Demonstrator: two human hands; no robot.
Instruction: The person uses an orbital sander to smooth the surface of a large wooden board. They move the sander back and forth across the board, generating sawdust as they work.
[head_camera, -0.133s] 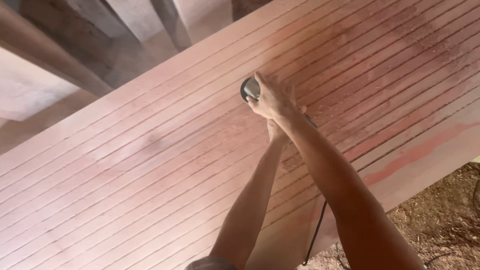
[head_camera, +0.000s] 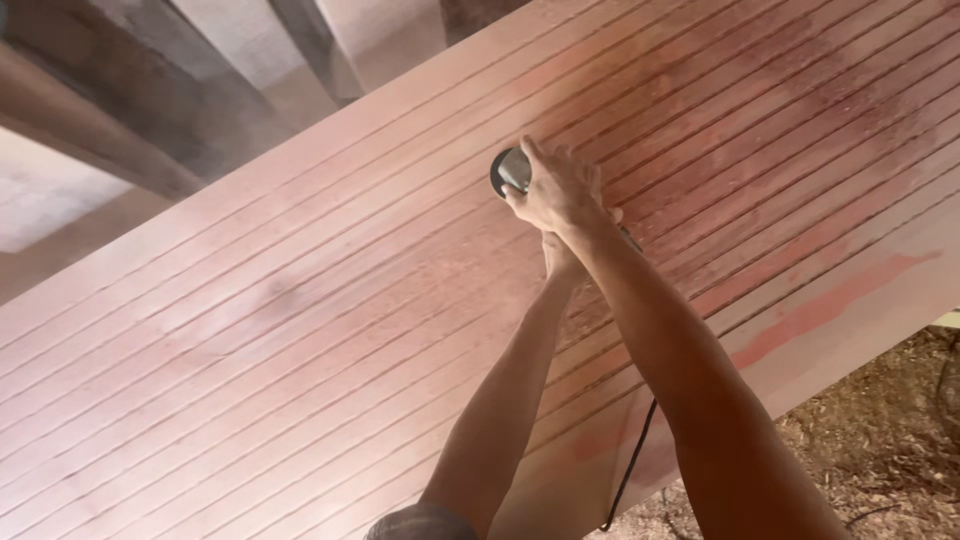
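I see almost no change: my right hand and the round grey power sander under it have edged slightly right along the grooved reddish wooden panel.

Broad grooved wooden panel bare and open to left and near of both hands, round power tool under right hand blocking the centre, black cord hanging off near edge, timber beams beyond far edge, sawdust-strewn floor open at near right.
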